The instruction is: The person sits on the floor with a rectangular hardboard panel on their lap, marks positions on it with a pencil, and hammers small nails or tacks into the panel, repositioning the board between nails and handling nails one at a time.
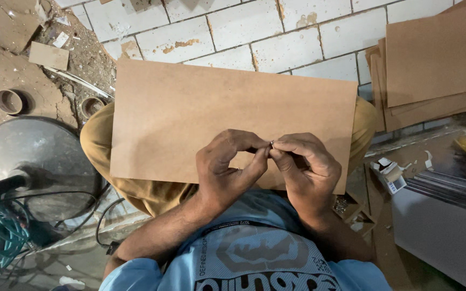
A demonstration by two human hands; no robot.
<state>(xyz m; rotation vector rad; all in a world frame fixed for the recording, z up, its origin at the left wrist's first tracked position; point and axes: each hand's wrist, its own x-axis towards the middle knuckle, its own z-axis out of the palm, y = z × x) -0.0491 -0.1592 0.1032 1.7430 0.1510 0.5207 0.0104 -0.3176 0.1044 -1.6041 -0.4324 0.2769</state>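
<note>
Small boxes and a printed scrap, none of them in my hands.

To my right, on the brown ledge, sits a small crumpled white carton (pixel 388 173) with a dark striped label on its side, torn white bits beside it. Nearer my right hip stands a small open brown cardboard box (pixel 351 207), its flaps up and something small and shiny inside. Far off at the upper left, a small white printed scrap (pixel 60 39) lies in the dirt.

Light-blue printed shirt (pixel 254 258); mustard trousers (pixel 136 188)
</note>
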